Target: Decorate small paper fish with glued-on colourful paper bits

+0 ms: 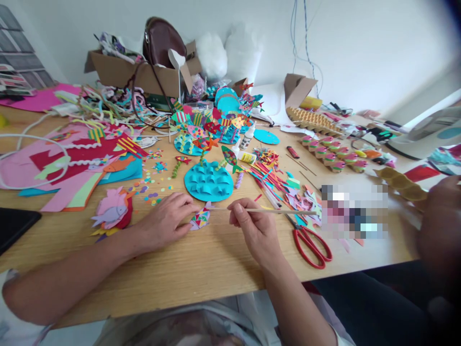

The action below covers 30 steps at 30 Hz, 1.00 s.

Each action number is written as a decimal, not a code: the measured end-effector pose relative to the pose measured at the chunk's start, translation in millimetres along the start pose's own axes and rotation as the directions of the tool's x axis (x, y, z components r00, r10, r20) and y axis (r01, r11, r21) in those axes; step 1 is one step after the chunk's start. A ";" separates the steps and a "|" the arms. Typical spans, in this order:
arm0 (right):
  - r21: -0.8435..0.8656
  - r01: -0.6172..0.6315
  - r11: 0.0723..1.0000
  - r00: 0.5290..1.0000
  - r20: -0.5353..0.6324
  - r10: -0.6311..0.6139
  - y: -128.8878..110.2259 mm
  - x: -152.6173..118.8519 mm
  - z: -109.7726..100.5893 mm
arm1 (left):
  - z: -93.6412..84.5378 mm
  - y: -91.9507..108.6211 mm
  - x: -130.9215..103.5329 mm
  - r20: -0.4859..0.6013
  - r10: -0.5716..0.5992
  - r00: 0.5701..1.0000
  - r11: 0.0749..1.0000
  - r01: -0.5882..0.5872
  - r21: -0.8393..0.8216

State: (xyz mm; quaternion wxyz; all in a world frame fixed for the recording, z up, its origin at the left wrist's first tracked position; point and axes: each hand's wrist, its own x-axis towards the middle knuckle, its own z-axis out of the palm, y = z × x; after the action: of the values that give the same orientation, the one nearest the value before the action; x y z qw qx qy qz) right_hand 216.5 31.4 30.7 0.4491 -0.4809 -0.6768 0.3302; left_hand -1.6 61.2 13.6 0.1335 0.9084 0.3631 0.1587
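Observation:
My right hand pinches a thin wooden stick, which lies crosswise with its left end at the tail of a small paper fish. The fish is lilac with colourful triangles and rests flat on the table. My left hand is at the fish's left edge, palm down, fingers slightly bent and apart, the fingertips touching or close to it. Just behind the fish sits a blue round base with curled paper scales.
Red-handled scissors lie right of my right hand. Stacked paper fish are at the left. Glue bottles, paper strips and finished fish pieces stand behind. Another person's blurred hand is at the right edge.

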 end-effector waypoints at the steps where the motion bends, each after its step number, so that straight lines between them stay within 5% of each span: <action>1: 0.006 0.000 1.000 1.000 -0.006 0.000 0.6 0.1 0.0 | -0.1 0.3 0.0 0.000 -0.002 1.000 1.000 0.002 0.000; 12: 0.078 -0.016 0.997 0.997 -0.080 0.022 1.7 0.0 -0.2 | -7.7 -4.0 1.8 -0.080 -0.138 0.987 0.975 0.121 -0.188; 17: 0.153 -0.033 0.988 0.995 -0.085 0.047 -1.1 0.0 1.3 | -14.0 -7.3 0.8 -0.034 -0.343 0.939 0.786 0.267 -0.557; 21: 0.195 -0.024 0.981 0.994 -0.098 0.044 -6.0 -3.5 -1.3 | -19.3 -4.4 -0.1 0.008 -0.367 0.930 0.672 0.271 -0.689; 26: 0.045 0.045 0.998 0.984 -0.172 -0.037 -9.7 -12.2 -11.2 | -23.7 9.0 -2.4 -0.014 -0.255 0.967 0.773 0.195 -0.603; 30: -0.064 0.030 0.998 0.994 -0.105 -0.036 -7.0 -15.5 -12.6 | -26.8 24.1 -3.5 0.007 -0.176 0.984 0.900 0.164 -0.404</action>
State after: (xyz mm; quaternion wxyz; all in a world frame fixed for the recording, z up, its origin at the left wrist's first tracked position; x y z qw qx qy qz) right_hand 227.8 14.7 37.1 0.4746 -0.5003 -0.6698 0.2753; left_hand 0.5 45.3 46.0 0.3255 0.8238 0.4024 0.2313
